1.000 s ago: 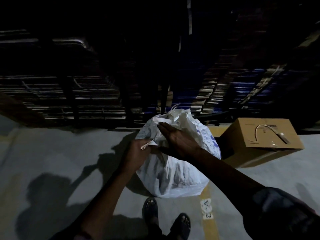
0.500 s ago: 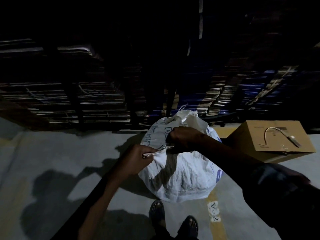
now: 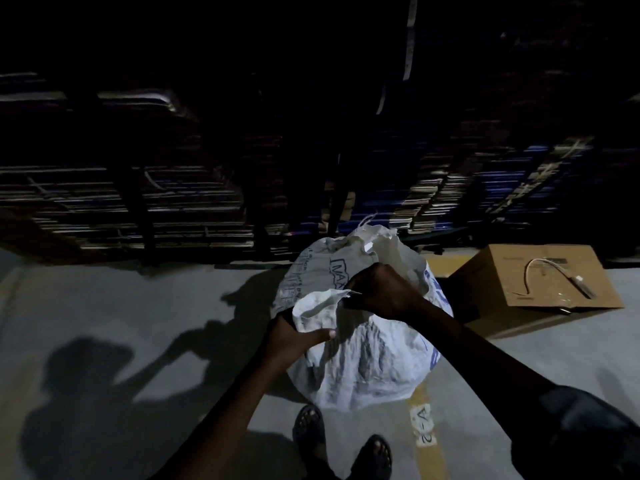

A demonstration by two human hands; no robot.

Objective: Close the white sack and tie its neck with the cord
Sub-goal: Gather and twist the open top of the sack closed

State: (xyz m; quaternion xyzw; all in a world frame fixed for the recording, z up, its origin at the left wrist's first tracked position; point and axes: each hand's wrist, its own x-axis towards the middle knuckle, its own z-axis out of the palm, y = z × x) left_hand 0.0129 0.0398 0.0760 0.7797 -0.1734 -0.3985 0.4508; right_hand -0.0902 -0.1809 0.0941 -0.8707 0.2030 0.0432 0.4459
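A full white sack with blue print stands on the grey floor in front of my feet. Its top is loose and crumpled, with a flap sticking up at the back. My left hand grips a folded edge of the sack's mouth on the near left side. My right hand is closed on the sack fabric at the top middle, pinching a thin pale strip that may be the cord. The rest of any cord is hidden.
A brown cardboard box lies to the right with a white cable on top. Dark stacks of flattened cardboard fill the racks behind. A yellow floor line with a label runs by my sandalled feet.
My left hand dropped lower and took a wider fold of the sack's edge. My right hand stayed closed on the top, and the sack's mouth spread open more at the back.
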